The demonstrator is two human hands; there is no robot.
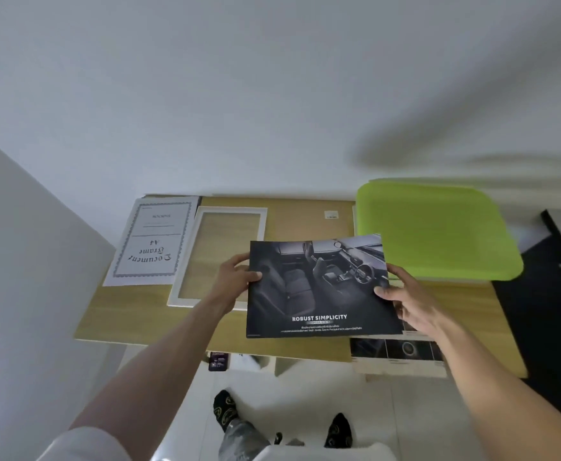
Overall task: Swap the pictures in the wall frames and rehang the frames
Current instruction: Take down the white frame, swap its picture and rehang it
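A dark car-interior picture (pixel 315 287) reading "ROBUST SIMPLICITY" hangs just above the wooden table (pixel 299 211). My left hand (pixel 235 281) pinches its left edge and my right hand (pixel 405 294) pinches its right edge. An empty white picture frame (pixel 219 257) lies flat on the table to the left, partly under my left hand. Left of the frame lies a white "Document Frame A4" insert sheet (pixel 152 241). Another printed sheet with dark car photos (pixel 399 354) lies on the table's near edge, under my right wrist.
A lime-green tray or lid (pixel 438 231) sits at the table's back right. A white cabinet side (pixel 22 261) stands at the left and a black surface (pixel 548 294) at the right. A small dark pack (pixel 218 361) lies on the white floor under the table.
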